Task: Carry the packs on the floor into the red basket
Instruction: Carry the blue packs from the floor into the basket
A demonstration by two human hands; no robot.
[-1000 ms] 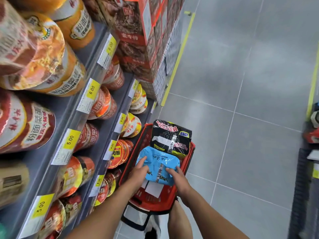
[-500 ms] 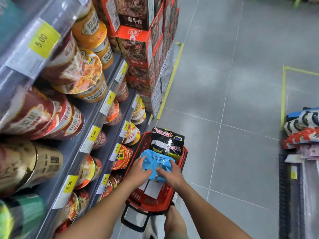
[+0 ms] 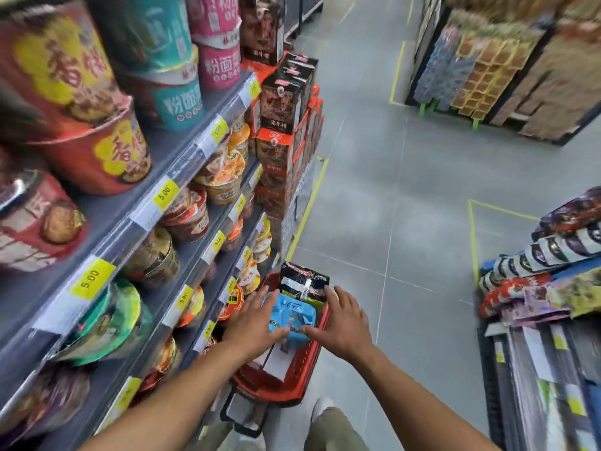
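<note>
Packs lie in the red basket (image 3: 305,369): a blue pack (image 3: 292,315) sits between the two hands, and a black pack (image 3: 304,281) leans just beyond their fingertips, its far end sticking up over the basket's far rim. The left hand (image 3: 257,322) is spread wide with straight fingers at the blue pack's left edge, and the right hand (image 3: 344,323) is spread the same way at its right edge. Both thumbs point inward to the near end of the blue pack; the motion blur makes it hard to say whether they rest on the wrapper or hover just off it. Neither hand grips anything.

Below the wrists, a white slip (image 3: 276,362) lies on the basket's bottom, and a black handle (image 3: 227,415) hangs at the near end. A light shoe (image 3: 320,406) stands under the right forearm, just beside the basket.

Left of the left hand rise grey shelves (image 3: 182,164) of noodle cups (image 3: 224,172) with yellow price tags (image 3: 92,277). Beyond that hand stand stacked red and brown boxes (image 3: 283,102). To the right of the right hand spreads grey tiled floor (image 3: 406,222), then a low display of bagged goods (image 3: 553,255).
</note>
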